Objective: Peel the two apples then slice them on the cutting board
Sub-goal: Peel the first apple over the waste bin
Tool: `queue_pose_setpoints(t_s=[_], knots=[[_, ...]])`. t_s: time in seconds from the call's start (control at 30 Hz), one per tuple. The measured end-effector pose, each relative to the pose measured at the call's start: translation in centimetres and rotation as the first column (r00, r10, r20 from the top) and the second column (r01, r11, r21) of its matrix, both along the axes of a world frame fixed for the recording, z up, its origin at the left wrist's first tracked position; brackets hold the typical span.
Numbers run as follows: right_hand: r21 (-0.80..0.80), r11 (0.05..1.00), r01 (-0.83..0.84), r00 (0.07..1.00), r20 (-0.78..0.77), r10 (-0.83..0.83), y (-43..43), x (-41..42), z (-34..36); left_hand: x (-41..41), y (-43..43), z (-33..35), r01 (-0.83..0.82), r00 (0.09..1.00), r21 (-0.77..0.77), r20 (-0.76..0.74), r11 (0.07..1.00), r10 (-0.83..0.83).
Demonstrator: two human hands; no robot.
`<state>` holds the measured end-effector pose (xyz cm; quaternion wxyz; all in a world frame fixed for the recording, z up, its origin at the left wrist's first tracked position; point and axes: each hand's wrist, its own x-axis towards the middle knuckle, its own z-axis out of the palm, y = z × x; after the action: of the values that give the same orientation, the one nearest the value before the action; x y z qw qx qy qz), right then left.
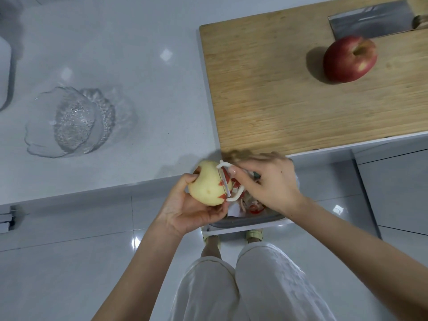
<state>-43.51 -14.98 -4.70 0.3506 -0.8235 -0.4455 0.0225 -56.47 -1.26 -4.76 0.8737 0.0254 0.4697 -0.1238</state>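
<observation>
1. Left hand [185, 212] sat low in the centre of the frame, fingers and thumb curled round the first apple [206, 186], cupping it from below
2. Right hand [271, 184] was just to the right of it, fingers pinched on the white peeler [225, 181], whose blade lay against the apple's right flank
3. Step in hand, as I judged it: finishing the peel on the first apple; most of its surface was pale and bare, with only jagged red patches left beside the blade
4. Next move would call for short strokes over those patches, the left hand turning the fruit to meet the blade, peel dropping toward the bin [243, 220] beneath the hands, where scraps lay
5. Second apple [349, 59] stood unpeeled in the upper right of the frame on the cutting board [266, 100], well apart from both hands, just below the cleaver [370, 22]
</observation>
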Motion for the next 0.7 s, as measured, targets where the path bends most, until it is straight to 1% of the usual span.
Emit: queue_pose_setpoints(t_s=[0.07,0.13,0.27,0.33,0.47,0.7], knots=[[0.000,0.999,-0.041,0.994,0.101,0.041,0.4,0.4,0.2,0.2,-0.2,0.1,0.001,1.000,0.021,0.000,1.000,-0.001],[0.006,0.997,-0.077,0.982,0.174,0.075,0.7,0.4,0.3,0.5,-0.5,0.3,0.016,1.000,0.081,0.000,0.997,-0.016],[-0.006,0.996,-0.087,0.967,0.239,0.086,1.1,0.3,0.5,0.9,-0.9,0.3,0.039,0.999,0.148,0.005,0.988,-0.040],[0.016,0.997,-0.079,0.971,0.227,0.073,0.9,0.4,0.3,0.8,-0.9,0.4,0.054,0.998,0.157,0.013,0.986,-0.057],[0.083,0.994,-0.069,0.989,0.138,0.057,-0.1,0.9,-0.2,0.5,-0.7,0.8,0.080,0.996,0.148,0.015,0.986,-0.084],[0.090,0.990,-0.108,0.994,0.017,0.107,-0.5,1.3,-0.9,0.5,-0.4,1.7,0.176,0.983,0.057,0.046,0.983,-0.178]])
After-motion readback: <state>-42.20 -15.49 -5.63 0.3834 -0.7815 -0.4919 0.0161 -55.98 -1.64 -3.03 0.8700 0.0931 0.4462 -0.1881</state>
